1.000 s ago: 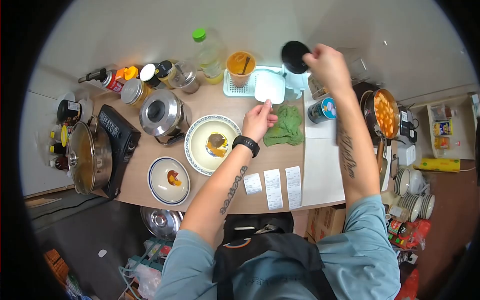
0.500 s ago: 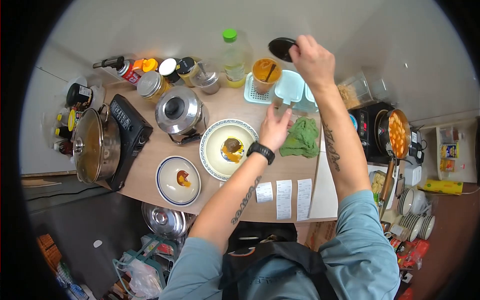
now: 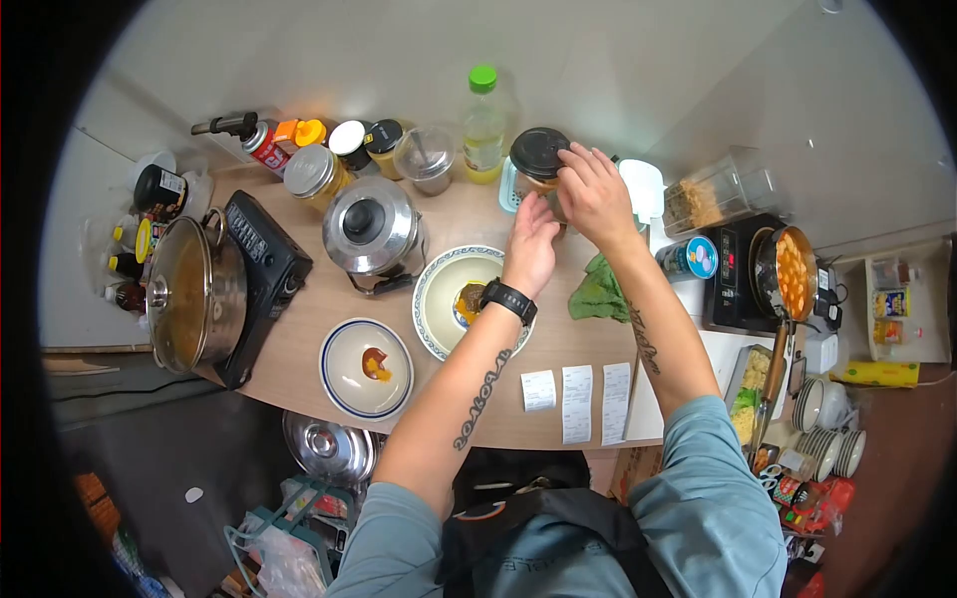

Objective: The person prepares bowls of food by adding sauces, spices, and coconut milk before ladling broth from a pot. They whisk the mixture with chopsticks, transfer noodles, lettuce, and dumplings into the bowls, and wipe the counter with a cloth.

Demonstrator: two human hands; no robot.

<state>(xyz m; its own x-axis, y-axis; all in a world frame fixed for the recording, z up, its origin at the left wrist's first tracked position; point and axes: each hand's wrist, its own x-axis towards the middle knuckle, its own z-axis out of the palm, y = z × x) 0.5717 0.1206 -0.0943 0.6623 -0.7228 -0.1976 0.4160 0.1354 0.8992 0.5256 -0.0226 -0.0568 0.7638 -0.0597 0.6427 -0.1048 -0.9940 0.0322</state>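
A round black lid (image 3: 539, 151) sits on top of the plastic tub, whose side (image 3: 534, 183) shows only in part below it. My right hand (image 3: 598, 197) has its fingers at the lid's right edge, gripping it there. Just below the tub, my left hand (image 3: 530, 247) is turned palm up, its stretched fingers near the tub's lower side. Under my left wrist lies a wide patterned bowl (image 3: 435, 289) with brown and yellow sauces. Beside it a blue-rimmed bowl (image 3: 344, 384) holds a little red and yellow sauce. A crumpled green cloth (image 3: 598, 290) lies below my right hand.
A green-capped bottle (image 3: 483, 135), jars (image 3: 311, 171) and a metal pot (image 3: 371, 227) line the back. At left, a large lidded pot (image 3: 194, 294) stands on a portable stove (image 3: 261, 269). Paper slips (image 3: 576, 404) lie near the front edge. A pan (image 3: 793, 274) of orange food is at right.
My right hand has brought the black lid down and left onto the tub. My left hand has shifted slightly, from the pale blue container to just below the tub.
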